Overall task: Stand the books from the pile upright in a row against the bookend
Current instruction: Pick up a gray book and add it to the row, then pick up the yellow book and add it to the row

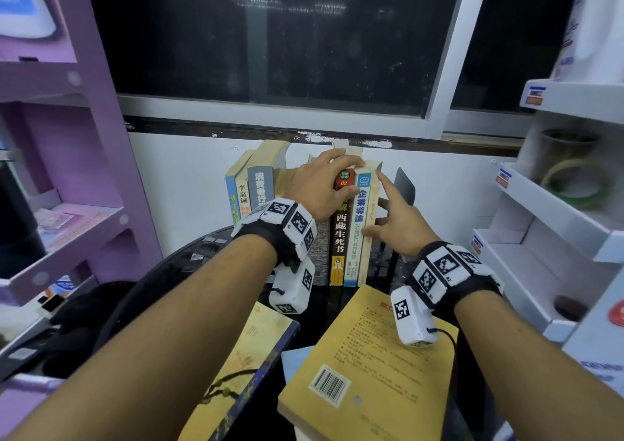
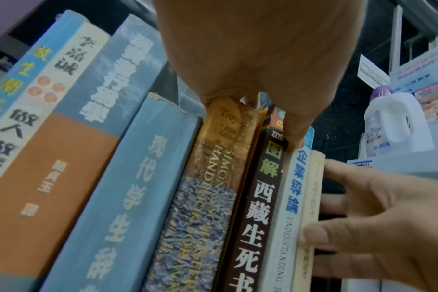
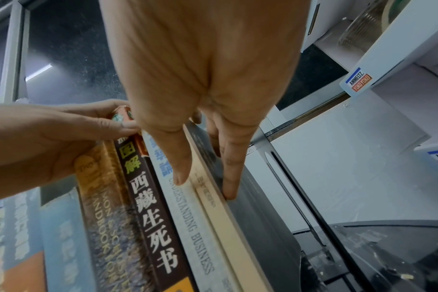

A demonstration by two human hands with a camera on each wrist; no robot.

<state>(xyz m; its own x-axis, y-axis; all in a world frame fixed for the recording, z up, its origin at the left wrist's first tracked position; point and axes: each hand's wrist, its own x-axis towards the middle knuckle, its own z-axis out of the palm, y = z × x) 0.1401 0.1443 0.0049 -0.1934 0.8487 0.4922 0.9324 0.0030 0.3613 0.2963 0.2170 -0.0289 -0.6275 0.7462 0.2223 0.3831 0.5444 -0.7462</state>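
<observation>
A row of upright books stands on the black table (image 1: 199, 255) by the wall. At its right end are a dark brown book (image 1: 339, 238), a white-and-blue book (image 1: 356, 234) and a thin cream book (image 1: 366, 255). The black bookend (image 1: 407, 187) rises just right of them. My left hand (image 1: 353, 177) grips the brown book's top, fingers over it and thumb on the spine. My right hand (image 1: 373, 204) pinches the cream book, thumb on the spine, index finger along its right cover. The pile lies in front: a yellow book (image 1: 371, 356) and a yellow-and-blue book (image 1: 243, 366).
A purple shelf unit (image 1: 67, 204) stands close on the left and a white shelf unit (image 1: 540, 238) on the right. A dark window (image 1: 270, 35) runs above the white wall. More blue and tan books (image 1: 250, 191) lean at the row's left end.
</observation>
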